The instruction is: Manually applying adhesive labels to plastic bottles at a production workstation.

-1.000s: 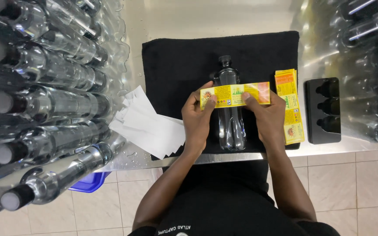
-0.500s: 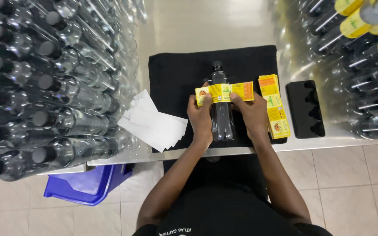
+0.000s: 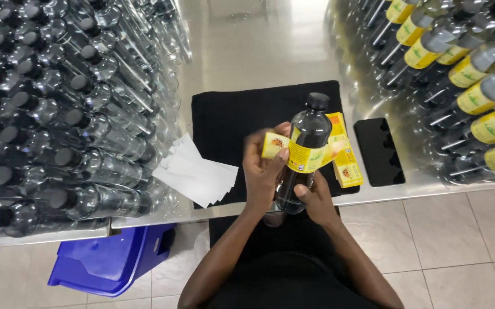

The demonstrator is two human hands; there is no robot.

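Between left hand (image 3: 263,167), thumb pinching free end of yellow label (image 3: 302,153), and right hand (image 3: 314,200), closed around base of tilted clear bottle (image 3: 302,154): likely skewed or creased wrap if label end slips, or bottle rotates in that low grip.

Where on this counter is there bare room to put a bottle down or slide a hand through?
Free: the steel counter beyond the black cloth, between the unlabelled bottles and the labelled bottles; also the cloth's far-left part. Crowded: both bottle piles, the white backing slips, the label stack and the black tray.
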